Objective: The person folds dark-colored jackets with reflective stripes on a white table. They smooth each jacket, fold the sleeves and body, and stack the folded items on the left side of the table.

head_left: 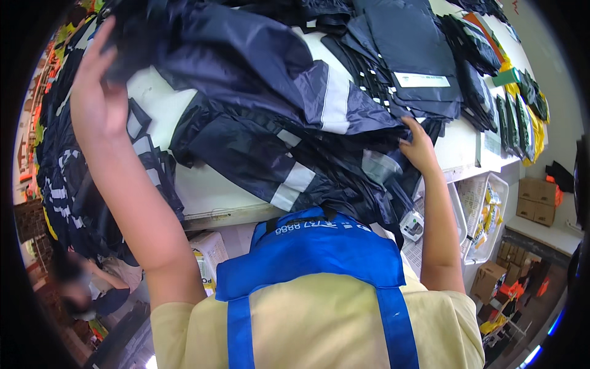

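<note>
A shiny navy garment with a silver reflective band (246,55) is spread in loose folds across the table, its far left part blurred by motion. My left hand (101,101) is raised beside that blurred part, fingers stretched and apart. At the garment's right end, my right hand (420,144) has the edge between thumb and forefinger. Beneath it lies more navy cloth with reflective bands (246,138), hanging over the table's front edge against my blue apron (307,252). Whether these are one garment or two, I cannot tell.
Folded dark garments (405,49) are stacked at the back right, with packed garments (516,123) farther right. More navy garments (67,178) hang off the left side. A white basket (491,221) stands below the table's right edge. Another person (104,286) is at lower left.
</note>
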`<state>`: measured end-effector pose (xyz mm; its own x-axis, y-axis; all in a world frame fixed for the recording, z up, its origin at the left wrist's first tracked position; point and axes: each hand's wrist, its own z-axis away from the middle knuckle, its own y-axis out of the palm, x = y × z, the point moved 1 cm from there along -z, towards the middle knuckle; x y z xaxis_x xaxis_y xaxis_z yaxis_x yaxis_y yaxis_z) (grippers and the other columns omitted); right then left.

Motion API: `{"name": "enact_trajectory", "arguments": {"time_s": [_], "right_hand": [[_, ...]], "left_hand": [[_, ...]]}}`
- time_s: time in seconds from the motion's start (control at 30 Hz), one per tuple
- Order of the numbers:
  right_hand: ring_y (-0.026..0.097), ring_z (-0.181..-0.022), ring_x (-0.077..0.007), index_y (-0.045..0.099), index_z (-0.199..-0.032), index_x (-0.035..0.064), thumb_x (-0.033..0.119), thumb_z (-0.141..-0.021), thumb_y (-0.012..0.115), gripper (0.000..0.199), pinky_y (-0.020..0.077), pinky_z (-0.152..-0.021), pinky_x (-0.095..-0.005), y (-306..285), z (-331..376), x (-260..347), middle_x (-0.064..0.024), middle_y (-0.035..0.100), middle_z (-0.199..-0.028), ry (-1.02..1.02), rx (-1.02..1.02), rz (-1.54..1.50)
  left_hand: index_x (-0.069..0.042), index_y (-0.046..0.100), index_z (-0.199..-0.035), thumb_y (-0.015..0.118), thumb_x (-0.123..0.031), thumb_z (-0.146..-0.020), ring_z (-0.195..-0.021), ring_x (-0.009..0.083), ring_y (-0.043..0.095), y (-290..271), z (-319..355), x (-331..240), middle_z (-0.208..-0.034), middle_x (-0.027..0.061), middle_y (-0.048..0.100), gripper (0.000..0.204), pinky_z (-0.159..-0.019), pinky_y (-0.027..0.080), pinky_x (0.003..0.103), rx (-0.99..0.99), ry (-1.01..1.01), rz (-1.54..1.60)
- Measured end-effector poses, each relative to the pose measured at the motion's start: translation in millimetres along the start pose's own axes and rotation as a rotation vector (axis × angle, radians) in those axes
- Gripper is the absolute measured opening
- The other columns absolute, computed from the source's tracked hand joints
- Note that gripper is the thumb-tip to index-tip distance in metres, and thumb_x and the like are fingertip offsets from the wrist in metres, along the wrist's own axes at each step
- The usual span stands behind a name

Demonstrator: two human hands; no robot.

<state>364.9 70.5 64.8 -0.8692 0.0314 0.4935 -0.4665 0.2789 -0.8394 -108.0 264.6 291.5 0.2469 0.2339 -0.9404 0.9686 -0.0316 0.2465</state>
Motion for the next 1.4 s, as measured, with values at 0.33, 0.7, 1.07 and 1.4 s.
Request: {"name": "enact_trajectory", "arguments": {"time_s": [0.33, 0.7, 1.07, 1.4], "right_hand": [[0.061, -0.101, -0.0268, 0.067, -0.103, 0.0046, 0.009, -0.074, 0.072, 0.030, 0.0456, -0.090, -0.0347, -51, 0, -99, -0.0132, 0.065, -0.109, 0.182, -0.081, 0.162], [0.063, -0.078, -0.0231, 0.067, -0.100, 0.0035, 0.018, -0.089, 0.057, 0.021, 0.0496, -0.066, -0.0318, 42, -60, 59, -0.0102, 0.069, -0.094, 0.106, 0.058, -0.251], [0.049, -0.064, -0.0051, 0.064, -0.098, -0.0027, 0.008, -0.082, 0.067, 0.019, 0.0407, -0.058, -0.0215, 44, -101, 62, 0.0015, 0.059, -0.073, 0.382, 0.045, -0.520], [0.033, -0.061, -0.0018, 0.059, -0.082, 0.0018, 0.007, -0.088, 0.061, 0.009, 0.0240, -0.055, -0.0195, -4, -100, 37, 0.0089, 0.043, -0.069, 0.476, -0.188, -0.566]], "left_hand": [[-0.002, 0.047, -0.134, 0.070, -0.021, -0.084, -0.101, 0.0194, 0.060, 106, -85, 159, -0.122, 0.0108, 0.058, 0.059, -0.087, 0.045, 0.029, 0.326, -0.214, -0.022], [-0.004, 0.023, -0.142, 0.079, -0.015, -0.072, -0.115, 0.0361, 0.051, 83, 59, 301, -0.135, 0.0260, 0.038, 0.090, -0.089, 0.049, 0.040, -0.272, -0.665, -0.930], [-0.002, 0.041, -0.129, 0.057, 0.009, -0.081, -0.091, 0.0142, 0.058, 42, 64, 263, -0.108, 0.0112, 0.055, 0.053, -0.081, 0.049, 0.026, -0.178, -0.432, 0.067], [-0.001, 0.033, -0.142, 0.055, 0.014, -0.079, -0.123, 0.0176, 0.046, 32, 85, 182, -0.138, 0.0104, 0.043, 0.069, -0.105, 0.036, 0.031, -0.068, -0.360, 0.331]]}}
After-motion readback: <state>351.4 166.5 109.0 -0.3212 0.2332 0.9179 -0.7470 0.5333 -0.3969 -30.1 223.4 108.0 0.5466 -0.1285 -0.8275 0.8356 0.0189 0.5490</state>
